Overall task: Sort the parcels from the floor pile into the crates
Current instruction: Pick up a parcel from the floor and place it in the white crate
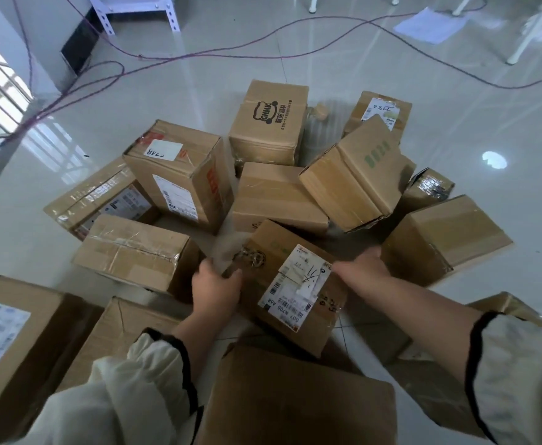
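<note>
Left fingers (pixel 231 277): curled round the near left corner of the labelled parcel (pixel 290 285), thumb on top; the left hand (pixel 216 285) grips it.
Right fingers: hidden past the parcel's far right edge; I cannot tell whether they curl or lie flat. The right hand (pixel 364 263) lies against that edge.
Parcel: in the middle of the floor pile, tilted, resting on other boxes.
Grip advice: probably get both palms well under opposite sides before lifting, since the taped cardboard looks slippery.
Neighbours: the plain box on the right (pixel 439 236) sits just beside the right hand; the tilted box (pixel 356 178) leans near the parcel's far side and may shift.
Lift: best straight up, clear of both.
Floor (pixel 327 59): glossy tile with loose cables (pixel 199 56) beyond the pile.
Crates: none in view.
</note>
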{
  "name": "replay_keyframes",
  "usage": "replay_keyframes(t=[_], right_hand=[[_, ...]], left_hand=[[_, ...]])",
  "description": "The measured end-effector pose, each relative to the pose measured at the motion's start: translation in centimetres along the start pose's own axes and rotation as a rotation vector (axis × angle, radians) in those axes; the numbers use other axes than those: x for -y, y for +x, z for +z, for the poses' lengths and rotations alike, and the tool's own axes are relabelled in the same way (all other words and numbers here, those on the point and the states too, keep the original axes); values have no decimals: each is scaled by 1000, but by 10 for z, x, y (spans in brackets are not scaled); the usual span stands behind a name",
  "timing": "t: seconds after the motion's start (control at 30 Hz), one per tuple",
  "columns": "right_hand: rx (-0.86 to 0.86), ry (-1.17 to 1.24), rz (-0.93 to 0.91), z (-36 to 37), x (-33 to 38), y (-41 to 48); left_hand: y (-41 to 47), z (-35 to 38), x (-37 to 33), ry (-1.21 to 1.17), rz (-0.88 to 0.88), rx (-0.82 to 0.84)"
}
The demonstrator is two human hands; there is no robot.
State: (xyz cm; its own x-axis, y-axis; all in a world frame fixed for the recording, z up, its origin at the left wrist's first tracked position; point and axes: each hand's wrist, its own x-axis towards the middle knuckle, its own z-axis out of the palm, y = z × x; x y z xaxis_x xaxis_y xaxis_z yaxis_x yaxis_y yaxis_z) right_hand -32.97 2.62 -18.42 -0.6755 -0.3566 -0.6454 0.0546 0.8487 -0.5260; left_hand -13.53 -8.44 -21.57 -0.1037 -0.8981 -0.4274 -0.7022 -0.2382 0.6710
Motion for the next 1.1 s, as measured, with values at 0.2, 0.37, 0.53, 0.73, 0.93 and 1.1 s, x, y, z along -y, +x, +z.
replay_keyframes(t=[0.2,0.37,0.53,0.73,0.93,1.1], right_hand=[[146,-481,-243,15,-1,12],[495,-331,42,24,-19,-14],[698,-404,261,16,-24,-31],[29,-434,-265,-3,11,1],[75,-487,-352,27,3,0],[170,-476,-117,18,-15,-1]], left_hand=[[-36,23,2,-289,-449,216],[-4,14,-7,-12,-137,217],[9,-1,-19,262,147,287],[-41,-7,3,116,83,73],[-72,4,15,-118,-194,125],[-26,-1,8,111,85,116]])
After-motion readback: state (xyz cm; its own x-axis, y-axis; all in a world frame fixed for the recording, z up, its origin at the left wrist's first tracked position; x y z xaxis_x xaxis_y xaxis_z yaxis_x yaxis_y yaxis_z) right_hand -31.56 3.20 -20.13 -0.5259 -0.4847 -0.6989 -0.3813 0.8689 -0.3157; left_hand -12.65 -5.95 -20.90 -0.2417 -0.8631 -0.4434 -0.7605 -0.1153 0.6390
